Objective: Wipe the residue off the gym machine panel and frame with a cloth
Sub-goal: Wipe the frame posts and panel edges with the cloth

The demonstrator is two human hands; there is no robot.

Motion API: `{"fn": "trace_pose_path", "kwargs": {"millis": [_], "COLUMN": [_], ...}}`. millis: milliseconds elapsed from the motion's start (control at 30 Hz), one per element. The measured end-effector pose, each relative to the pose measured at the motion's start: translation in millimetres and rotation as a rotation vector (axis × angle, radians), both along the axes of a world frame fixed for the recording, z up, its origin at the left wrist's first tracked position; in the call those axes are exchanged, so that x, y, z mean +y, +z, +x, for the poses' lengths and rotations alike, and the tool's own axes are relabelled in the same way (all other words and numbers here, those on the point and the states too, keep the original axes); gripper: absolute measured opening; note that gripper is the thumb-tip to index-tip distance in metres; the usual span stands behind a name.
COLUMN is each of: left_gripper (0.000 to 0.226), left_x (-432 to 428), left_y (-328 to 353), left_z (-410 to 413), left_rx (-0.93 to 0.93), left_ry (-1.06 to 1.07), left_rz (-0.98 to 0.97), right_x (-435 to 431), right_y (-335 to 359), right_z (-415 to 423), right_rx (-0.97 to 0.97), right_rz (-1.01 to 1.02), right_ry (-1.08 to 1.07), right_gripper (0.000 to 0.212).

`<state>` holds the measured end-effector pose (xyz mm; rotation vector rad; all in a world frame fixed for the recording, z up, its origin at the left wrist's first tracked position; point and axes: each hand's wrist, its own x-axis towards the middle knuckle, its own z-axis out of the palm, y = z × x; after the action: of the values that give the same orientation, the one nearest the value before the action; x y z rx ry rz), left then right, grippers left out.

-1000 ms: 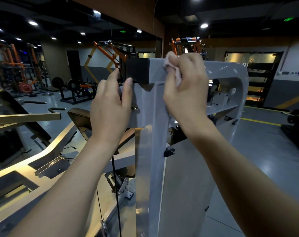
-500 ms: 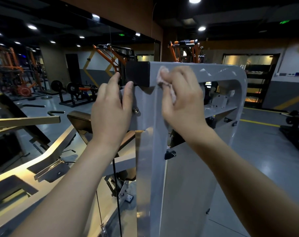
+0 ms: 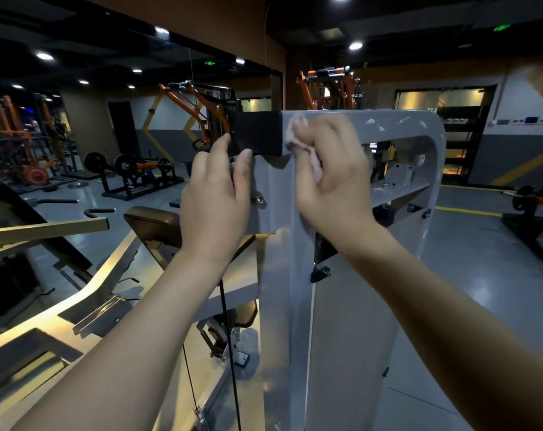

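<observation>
A grey gym machine frame (image 3: 282, 275) rises in front of me, with a rounded top bar (image 3: 404, 122) and a black end cap (image 3: 256, 133) at its left corner. My right hand (image 3: 332, 181) grips a small white cloth (image 3: 295, 135) and presses it against the frame's top corner, beside the black cap. My left hand (image 3: 215, 200) rests on the left edge of the frame just below the cap, fingers nearly straight. A grey side panel (image 3: 351, 353) runs down on the right of the upright.
A black cable (image 3: 229, 353) hangs left of the upright near a padded seat (image 3: 152, 223). Gold-toned machine arms (image 3: 46, 306) lie lower left. Orange weight machines (image 3: 198, 110) stand along the mirrored wall, and a barbell rack (image 3: 528, 203) sits far right on the grey floor.
My right hand with the cloth has slid down from the top of the bar onto the front corner and slightly left. My left hand has barely moved.
</observation>
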<state>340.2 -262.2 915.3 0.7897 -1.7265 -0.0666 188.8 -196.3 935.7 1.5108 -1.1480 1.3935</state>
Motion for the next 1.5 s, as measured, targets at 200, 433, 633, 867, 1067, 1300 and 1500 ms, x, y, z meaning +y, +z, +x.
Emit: {"fn": "trace_pose_path", "kwargs": {"millis": [200, 433, 633, 867, 1067, 1300, 1500], "left_gripper": [0.050, 0.041, 0.034, 0.035, 0.036, 0.040, 0.047], "left_x": [-4.2, -1.5, 22.6, 18.4, 10.4, 10.2, 14.7], "left_y": [1.4, 6.3, 35.8, 58.7, 54.0, 52.6, 51.7], "left_z": [3.8, 8.0, -16.1, -82.1, -99.2, -100.7, -102.7], "left_rx": [-0.076, -0.096, 0.020, 0.145, 0.280, 0.261, 0.299], "left_ry": [-0.020, -0.040, 0.000, 0.034, 0.134, 0.184, 0.163], "left_rz": [-0.050, -0.069, -0.233, -0.192, -0.350, -0.339, -0.290], "right_x": [5.4, 9.6, 3.7, 18.1, 18.6, -2.4, -3.8], "right_y": [0.2, -10.7, 7.0, -24.2, -27.3, -17.4, -16.4], "right_z": [11.4, 10.3, 5.8, -58.5, -85.7, -91.8, -74.5], "right_rx": [0.011, 0.131, 0.074, 0.028, 0.076, 0.164, 0.038], "right_rz": [-0.006, 0.031, 0.009, 0.080, 0.066, 0.074, 0.050], "right_ry": [-0.059, -0.073, 0.030, 0.045, 0.119, 0.137, 0.145], "right_gripper": [0.012, 0.021, 0.025, 0.026, 0.029, 0.031, 0.025]}}
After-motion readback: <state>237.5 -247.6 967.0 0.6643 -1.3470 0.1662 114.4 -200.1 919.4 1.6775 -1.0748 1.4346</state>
